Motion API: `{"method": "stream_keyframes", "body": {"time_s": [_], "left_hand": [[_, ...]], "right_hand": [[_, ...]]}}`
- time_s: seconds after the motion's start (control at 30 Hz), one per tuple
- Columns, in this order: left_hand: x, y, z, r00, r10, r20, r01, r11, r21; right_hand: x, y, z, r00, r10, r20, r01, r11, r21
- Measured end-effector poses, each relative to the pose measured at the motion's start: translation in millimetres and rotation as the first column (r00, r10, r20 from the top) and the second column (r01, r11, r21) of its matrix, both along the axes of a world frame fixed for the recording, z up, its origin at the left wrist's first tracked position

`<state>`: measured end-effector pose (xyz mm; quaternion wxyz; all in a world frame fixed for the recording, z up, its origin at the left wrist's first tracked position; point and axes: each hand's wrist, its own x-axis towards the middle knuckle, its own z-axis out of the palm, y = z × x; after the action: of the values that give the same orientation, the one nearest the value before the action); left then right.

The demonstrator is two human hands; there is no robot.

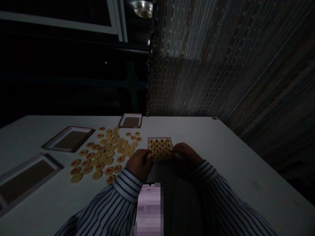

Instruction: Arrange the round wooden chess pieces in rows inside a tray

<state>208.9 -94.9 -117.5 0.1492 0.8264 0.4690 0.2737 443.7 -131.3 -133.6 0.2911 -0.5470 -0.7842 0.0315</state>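
A small shallow box point(159, 138) stands on the white table, filled with rows of round Chinese chess pieces point(162, 146) marked in black characters. My left hand point(139, 164) grips its left side, fingers curled at the edge. At the opposite side, the fingertips of my right hand point(187, 153) close on the right edge. Left of the box lies a spread of loose wooden pieces point(109, 161), some with red characters, a few with black, many showing plain faces. The undersides of my fingers are in shadow.
Open shallow trays stand on the table point(197, 131): a near-left one point(52, 157), a left one point(71, 127) and a back one point(130, 114). A lit phone point(149, 209) is below my left hand. A bead curtain point(187, 72) hangs beyond the far edge.
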Motion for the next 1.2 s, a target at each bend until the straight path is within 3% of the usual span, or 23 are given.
{"method": "stream_keyframes", "body": {"time_s": [0.2, 0.37, 0.47, 0.6, 0.83, 1.03, 1.2], "left_hand": [[-1, 0, -0.3, 1.0, -0.003, 0.025, 0.002, 1.0, 0.022], [-1, -1, 5.3, 0.997, 0.0, 0.073, -0.002, 1.0, 0.029], [-3, -1, 10.5, 0.99, 0.012, 0.141, -0.024, 0.996, 0.085], [-7, -1, 19.9, 0.975, 0.04, 0.219, -0.067, 0.991, 0.118], [-19, 1, 33.7, 0.927, 0.077, 0.368, -0.102, 0.994, 0.047], [-45, 4, 47.7, 0.892, 0.158, 0.423, -0.164, 0.986, -0.023], [-75, 10, 55.0, 0.907, 0.193, 0.375, -0.207, 0.978, -0.001]], "right_hand": [[0, -5, 20.9, 0.997, -0.049, -0.056, 0.053, 0.996, 0.07], [-3, -10, 37.6, 0.948, -0.227, -0.223, 0.272, 0.942, 0.199], [-4, -11, 38.7, 0.924, -0.273, -0.268, 0.334, 0.917, 0.217], [-3, -10, 37.3, 0.917, -0.292, -0.272, 0.354, 0.911, 0.214], [-3, -10, 38.3, 0.909, -0.298, -0.29, 0.363, 0.909, 0.204], [-4, -11, 36.7, 0.897, -0.291, -0.332, 0.363, 0.914, 0.18], [-9, -11, 35.7, 0.862, -0.294, -0.412, 0.346, 0.937, 0.055]]}}
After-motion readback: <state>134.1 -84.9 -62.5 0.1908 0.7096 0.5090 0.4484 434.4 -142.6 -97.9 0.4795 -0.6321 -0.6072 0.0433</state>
